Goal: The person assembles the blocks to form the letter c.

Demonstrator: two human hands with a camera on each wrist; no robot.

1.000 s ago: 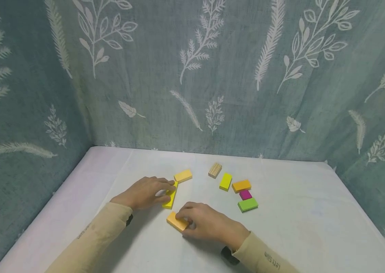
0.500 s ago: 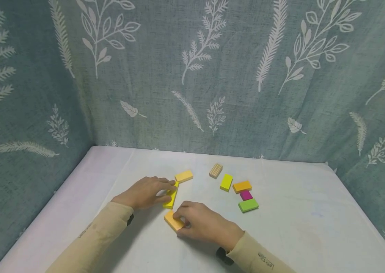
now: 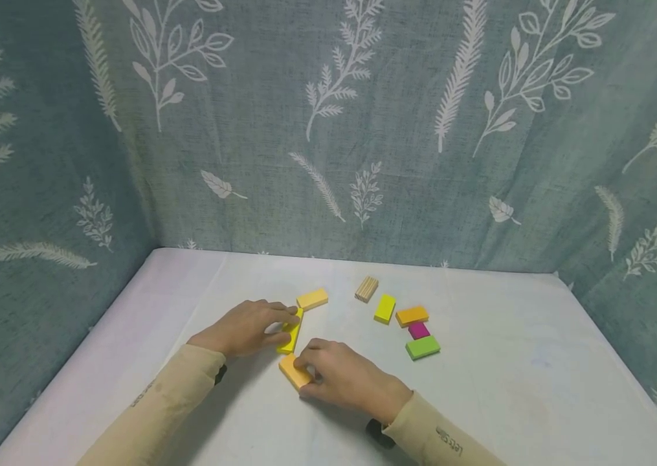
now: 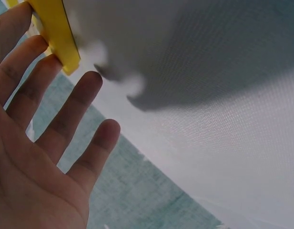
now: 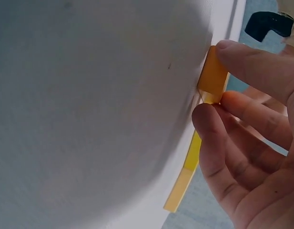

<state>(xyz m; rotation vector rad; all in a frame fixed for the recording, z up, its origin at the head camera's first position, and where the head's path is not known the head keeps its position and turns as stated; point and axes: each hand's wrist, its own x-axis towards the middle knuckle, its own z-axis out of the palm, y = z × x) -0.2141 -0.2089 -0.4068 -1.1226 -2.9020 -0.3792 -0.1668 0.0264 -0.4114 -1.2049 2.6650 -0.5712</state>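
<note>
In the head view, my left hand (image 3: pixel 249 327) rests its fingertips on a long yellow strip (image 3: pixel 287 343), which may be more than one block. The left wrist view shows those fingers fairly straight and spread, some touching the yellow piece (image 4: pixel 61 38). My right hand (image 3: pixel 345 375) pinches a light orange block (image 3: pixel 292 370) between thumb and fingers, close to the strip's near end. From the right wrist, the pinched block (image 5: pixel 213 71) is partly covered by fingertips. Another light orange block (image 3: pixel 312 299) lies at the strip's far end, together forming a bent line.
Right of the hands lie a ridged wooden block (image 3: pixel 366 289), a lime yellow block (image 3: pixel 384 309), an orange block (image 3: pixel 412 316), a small magenta block (image 3: pixel 419 330) and a green block (image 3: pixel 423 347). Leaf-patterned cloth (image 3: pixel 264 129) rises behind and beside the white table (image 3: pixel 514 388).
My right hand has slid the light orange block left and slightly away from me, closer to the yellow strip's near end, turning it somewhat. The left hand has stayed put.
</note>
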